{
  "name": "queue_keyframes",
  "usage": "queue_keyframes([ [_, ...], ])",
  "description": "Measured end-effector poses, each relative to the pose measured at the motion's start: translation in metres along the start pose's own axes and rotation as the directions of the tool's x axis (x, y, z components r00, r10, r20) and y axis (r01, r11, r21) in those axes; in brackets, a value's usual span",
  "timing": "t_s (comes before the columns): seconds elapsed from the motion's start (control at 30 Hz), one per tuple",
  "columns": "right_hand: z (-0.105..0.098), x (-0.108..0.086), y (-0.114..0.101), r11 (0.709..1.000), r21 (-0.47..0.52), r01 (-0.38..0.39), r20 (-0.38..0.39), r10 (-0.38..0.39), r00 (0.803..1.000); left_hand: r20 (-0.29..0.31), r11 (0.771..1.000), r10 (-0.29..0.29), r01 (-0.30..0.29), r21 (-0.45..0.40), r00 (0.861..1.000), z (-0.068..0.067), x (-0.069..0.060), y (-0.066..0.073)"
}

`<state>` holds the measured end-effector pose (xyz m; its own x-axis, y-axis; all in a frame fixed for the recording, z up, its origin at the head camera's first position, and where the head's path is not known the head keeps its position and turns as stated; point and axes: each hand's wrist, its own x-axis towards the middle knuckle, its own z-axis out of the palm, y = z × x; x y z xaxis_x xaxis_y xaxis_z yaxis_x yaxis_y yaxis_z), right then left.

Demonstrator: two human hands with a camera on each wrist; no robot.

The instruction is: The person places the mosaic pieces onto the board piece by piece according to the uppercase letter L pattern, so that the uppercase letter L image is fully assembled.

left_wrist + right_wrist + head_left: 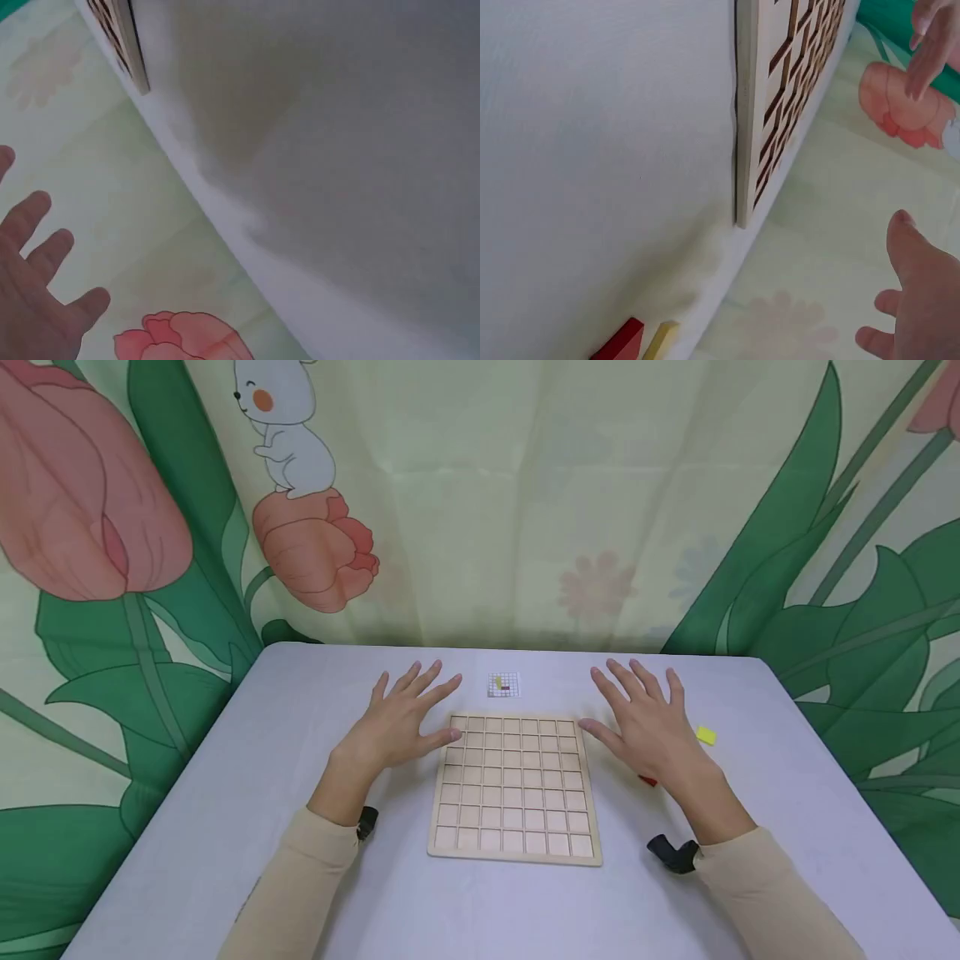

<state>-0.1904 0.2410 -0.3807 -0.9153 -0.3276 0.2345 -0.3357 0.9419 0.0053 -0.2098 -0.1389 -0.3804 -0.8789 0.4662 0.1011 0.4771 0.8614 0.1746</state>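
A square wooden grid board point(513, 787) with rows of shallow cells lies on the white table. My left hand point(401, 720) hovers by its far left corner, fingers spread and holding nothing. On the other side my right hand point(648, 735) is raised with spread fingers, also holding nothing. Beneath the right hand is a red block point(648, 780), mostly hidden in the head view; the right wrist view shows more of this red piece point(621, 342). A yellow block point(706, 735) lies to the right of that hand.
Behind the board lies a small printed card point(503, 685) showing a grid with coloured cells. The white table point(187, 827) ends at a curtain point(480, 527) printed with flowers and a white animal. A black strap piece point(672, 853) sits at the right wrist.
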Motion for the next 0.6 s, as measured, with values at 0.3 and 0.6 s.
queue_keyframes([
  [0.3, 0.009, -0.009, 0.024, 0.998, 0.064, 0.001, -0.007, 0.0, 1.0, 0.044, 0.986, 0.006, 0.001, -0.165, 0.999, 0.011, 0.004, -0.008],
  [0.6, 0.012, -0.014, 0.039, 0.997, 0.079, -0.004, 0.025, 0.002, 1.0, 0.123, 0.942, -0.009, 0.049, -0.331, 0.992, 0.018, 0.009, -0.016],
])
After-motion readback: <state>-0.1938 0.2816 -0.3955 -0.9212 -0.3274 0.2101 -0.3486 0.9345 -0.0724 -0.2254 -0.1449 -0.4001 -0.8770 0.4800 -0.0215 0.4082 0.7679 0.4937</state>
